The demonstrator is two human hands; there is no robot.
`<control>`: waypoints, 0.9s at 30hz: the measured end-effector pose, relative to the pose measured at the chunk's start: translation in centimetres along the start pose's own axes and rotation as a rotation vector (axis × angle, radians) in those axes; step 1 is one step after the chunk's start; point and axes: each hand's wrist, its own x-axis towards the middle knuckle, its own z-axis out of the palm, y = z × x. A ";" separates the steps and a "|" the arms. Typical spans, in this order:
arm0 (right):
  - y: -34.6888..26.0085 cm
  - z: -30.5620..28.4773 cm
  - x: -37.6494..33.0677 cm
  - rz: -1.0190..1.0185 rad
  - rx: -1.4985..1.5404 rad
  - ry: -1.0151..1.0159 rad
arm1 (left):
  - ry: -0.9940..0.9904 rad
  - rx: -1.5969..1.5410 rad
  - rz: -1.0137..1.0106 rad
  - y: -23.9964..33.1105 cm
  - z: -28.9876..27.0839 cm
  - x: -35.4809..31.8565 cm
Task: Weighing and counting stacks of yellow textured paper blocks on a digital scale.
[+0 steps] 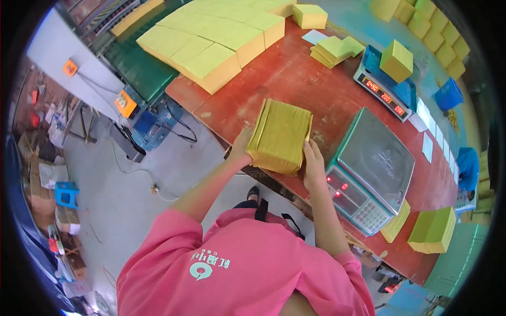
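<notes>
Bare red tabletop (295, 79) is left open behind the held yellow paper stack (279, 136), so passage is allowed there. To its right, the way is blocked by the near scale (375, 158); further back, big yellow stacks (211, 37) are in the way.

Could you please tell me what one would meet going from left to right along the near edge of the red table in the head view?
Left hand → yellow paper stack gripped on both sides → right hand → empty steel-topped scale → flat yellow sheet bundle → yellow-green paper block.
</notes>
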 end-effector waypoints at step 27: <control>1.7 5.0 -1.2 -0.064 -0.130 0.189 | -0.224 0.333 -0.266 14.6 -0.8 1.8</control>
